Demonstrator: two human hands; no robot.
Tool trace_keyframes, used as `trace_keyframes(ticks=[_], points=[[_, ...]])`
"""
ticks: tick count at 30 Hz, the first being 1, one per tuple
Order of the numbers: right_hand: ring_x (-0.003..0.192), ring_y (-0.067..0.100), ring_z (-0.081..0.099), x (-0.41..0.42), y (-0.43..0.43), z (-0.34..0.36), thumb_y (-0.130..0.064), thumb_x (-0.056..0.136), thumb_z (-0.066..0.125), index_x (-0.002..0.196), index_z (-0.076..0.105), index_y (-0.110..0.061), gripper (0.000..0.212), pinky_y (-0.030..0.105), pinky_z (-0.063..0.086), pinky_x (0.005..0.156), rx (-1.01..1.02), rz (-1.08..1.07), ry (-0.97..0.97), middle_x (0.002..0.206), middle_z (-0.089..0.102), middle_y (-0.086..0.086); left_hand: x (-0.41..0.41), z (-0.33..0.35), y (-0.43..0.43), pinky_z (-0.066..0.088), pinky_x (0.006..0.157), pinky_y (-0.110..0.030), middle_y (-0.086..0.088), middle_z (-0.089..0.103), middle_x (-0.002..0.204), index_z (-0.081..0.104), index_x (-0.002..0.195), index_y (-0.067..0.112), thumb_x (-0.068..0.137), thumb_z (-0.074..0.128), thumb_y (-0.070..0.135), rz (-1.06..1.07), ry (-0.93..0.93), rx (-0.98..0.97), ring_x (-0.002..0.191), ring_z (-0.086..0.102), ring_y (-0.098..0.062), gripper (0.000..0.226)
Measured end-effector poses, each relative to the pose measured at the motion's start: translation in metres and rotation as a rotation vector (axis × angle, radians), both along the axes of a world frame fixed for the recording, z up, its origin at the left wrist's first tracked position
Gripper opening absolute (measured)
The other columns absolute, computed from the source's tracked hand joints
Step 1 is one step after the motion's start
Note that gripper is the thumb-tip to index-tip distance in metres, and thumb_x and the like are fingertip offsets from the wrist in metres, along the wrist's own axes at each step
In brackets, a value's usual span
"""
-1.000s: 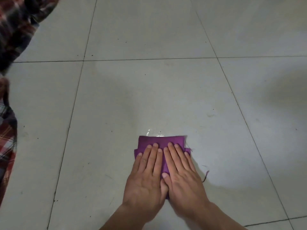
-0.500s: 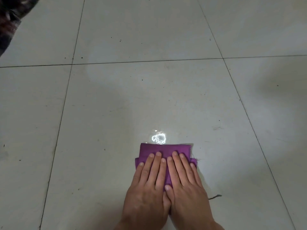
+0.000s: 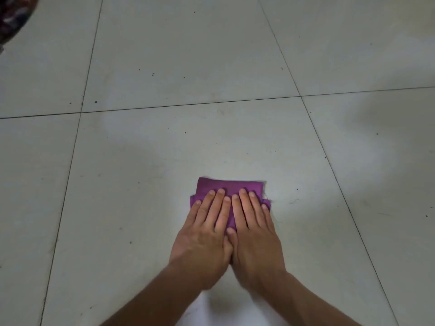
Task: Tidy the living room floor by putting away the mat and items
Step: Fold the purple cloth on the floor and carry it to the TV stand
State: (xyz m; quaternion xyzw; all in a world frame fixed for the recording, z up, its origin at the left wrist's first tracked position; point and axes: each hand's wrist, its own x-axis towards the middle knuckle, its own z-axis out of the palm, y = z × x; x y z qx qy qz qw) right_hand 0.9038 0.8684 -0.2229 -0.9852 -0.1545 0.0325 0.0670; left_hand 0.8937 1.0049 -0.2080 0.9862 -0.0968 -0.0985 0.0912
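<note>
A small folded purple cloth (image 3: 229,184) lies flat on the pale tiled floor (image 3: 141,184), just below the middle of the view. My left hand (image 3: 204,231) and my right hand (image 3: 255,231) lie side by side on top of it, palms down, fingers straight and pressing it onto the tile. The thumbs touch between the hands. Only the cloth's far edge and its two side corners show beyond my fingertips; the near part is hidden under my palms.
A dark patterned fabric (image 3: 11,17) pokes in at the top left corner. Grout lines cross the floor, and small dark specks are scattered on the tiles. Soft shadows fall on the right side.
The view tilted up, so hands and cloth sit higher in frame with forearms showing. The bright glare spot by the cloth's far edge is gone. Both hands stay flat on the cloth.
</note>
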Motion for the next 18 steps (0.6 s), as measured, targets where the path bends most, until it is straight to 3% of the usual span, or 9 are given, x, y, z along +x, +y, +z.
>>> trace_keyframes(ticks=[5,11,18], points=[[0.153,0.026,0.02,0.04,0.007,-0.006,-0.032,0.098,0.03,0.155,0.029,-0.008,0.062,0.046,0.023,0.121,0.036,-0.05,-0.025,0.164,0.026,0.011,0.046,0.006,0.007,-0.004,0.126,-0.041,-0.004,-0.015,0.167,-0.009,0.159,0.015,0.092,-0.005,0.042,-0.042,0.068,0.069,0.155,-0.014,-0.02,0.072],[0.152,0.029,0.024,0.044,0.007,-0.009,-0.033,0.098,0.029,0.154,0.032,-0.005,0.062,0.048,0.026,0.122,0.06,-0.028,-0.055,0.162,0.03,0.014,0.052,0.007,0.011,-0.006,0.126,-0.04,-0.001,-0.022,0.166,-0.016,0.157,0.017,0.082,-0.016,0.045,-0.079,0.116,0.082,0.153,-0.02,-0.017,0.08],[0.149,0.032,0.029,0.038,0.007,-0.007,-0.033,0.098,0.027,0.152,0.035,-0.004,0.062,0.05,0.028,0.12,0.057,-0.02,-0.074,0.16,0.034,0.016,0.045,0.007,0.012,-0.007,0.126,-0.04,-0.004,-0.019,0.167,-0.014,0.158,0.015,0.08,-0.015,0.045,-0.096,0.102,0.077,0.153,-0.019,-0.019,0.083]])
